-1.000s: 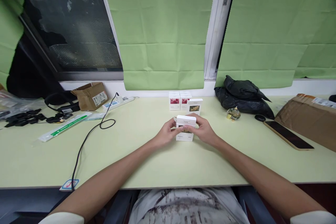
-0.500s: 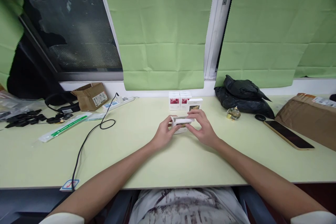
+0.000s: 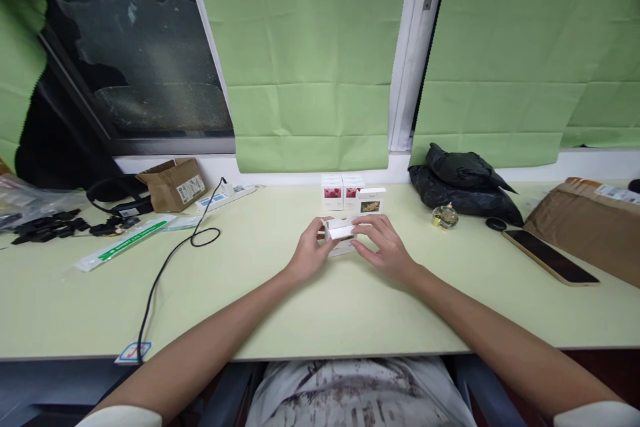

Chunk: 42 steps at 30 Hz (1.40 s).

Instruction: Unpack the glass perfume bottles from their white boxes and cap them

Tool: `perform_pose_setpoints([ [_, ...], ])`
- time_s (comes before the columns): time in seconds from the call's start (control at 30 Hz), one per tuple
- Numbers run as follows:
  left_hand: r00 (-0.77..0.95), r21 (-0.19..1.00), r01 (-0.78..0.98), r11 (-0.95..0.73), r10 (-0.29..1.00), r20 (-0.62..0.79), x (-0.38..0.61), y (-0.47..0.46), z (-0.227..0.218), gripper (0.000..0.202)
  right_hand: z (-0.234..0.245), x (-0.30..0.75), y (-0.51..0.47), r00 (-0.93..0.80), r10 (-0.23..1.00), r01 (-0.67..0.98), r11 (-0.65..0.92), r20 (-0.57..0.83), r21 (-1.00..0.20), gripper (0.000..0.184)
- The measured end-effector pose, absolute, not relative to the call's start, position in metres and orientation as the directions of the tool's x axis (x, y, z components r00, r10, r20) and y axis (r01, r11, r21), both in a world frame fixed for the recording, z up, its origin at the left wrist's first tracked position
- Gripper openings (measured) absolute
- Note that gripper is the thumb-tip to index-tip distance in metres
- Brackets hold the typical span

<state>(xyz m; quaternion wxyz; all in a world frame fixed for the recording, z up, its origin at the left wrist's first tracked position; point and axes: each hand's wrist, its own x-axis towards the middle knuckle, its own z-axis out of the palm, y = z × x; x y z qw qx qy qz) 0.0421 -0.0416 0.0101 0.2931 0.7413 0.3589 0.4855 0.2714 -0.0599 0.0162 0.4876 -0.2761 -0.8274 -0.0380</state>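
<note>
A small white carton stands on the table between my hands, its near face partly hidden by my fingers. My left hand grips its left side, thumb in front and fingers behind. My right hand is at the right end, with curled fingers on the top flap and the thumb near the front corner. The flap lies folded over most of the opening. Just behind stands another white box with a yellowish picture. White boxes with pink-red pictures stand side by side to its left.
To the right are a round glass bottle, black plastic bags, a phone and a brown parcel. On the left lie a black cable, a green-and-white packet, a power strip and an opened cardboard box.
The top flap of the white carton has come down over the opening, which stood wider open before. My right fingers have shifted slightly left and down onto it.
</note>
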Motion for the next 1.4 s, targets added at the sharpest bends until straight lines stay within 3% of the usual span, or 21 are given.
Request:
perform_pose_setpoints([
  [0.23, 0.226, 0.71, 0.293, -0.64, 0.768, 0.599, 0.04, -0.043, 0.014, 0.044, 0.021, 0.272, -0.062, -0.38, 0.504, 0.503, 0.816, 0.775, -0.284, 0.038],
  [0.57, 0.272, 0.521, 0.368, -0.77, 0.625, 0.732, 0.036, -0.039, 0.011, 0.034, 0.025, 0.277, -0.058, -0.448, 0.502, 0.491, 0.83, 0.74, -0.266, 0.044],
  [0.83, 0.322, 0.51, 0.36, -0.781, 0.617, 0.718, 0.032, -0.038, 0.011, 0.032, 0.025, 0.28, -0.058, -0.468, 0.536, 0.477, 0.823, 0.703, -0.309, 0.047],
  [1.17, 0.237, 0.624, 0.281, -0.73, 0.682, 0.692, 0.038, -0.042, 0.016, 0.031, 0.017, 0.283, -0.048, -0.399, 0.576, 0.522, 0.783, 0.714, -0.339, 0.056],
  [1.4, 0.264, 0.546, 0.342, -0.765, 0.635, 0.726, 0.035, -0.04, 0.016, 0.034, 0.017, 0.279, -0.05, -0.362, 0.629, 0.523, 0.748, 0.687, -0.409, 0.055],
])
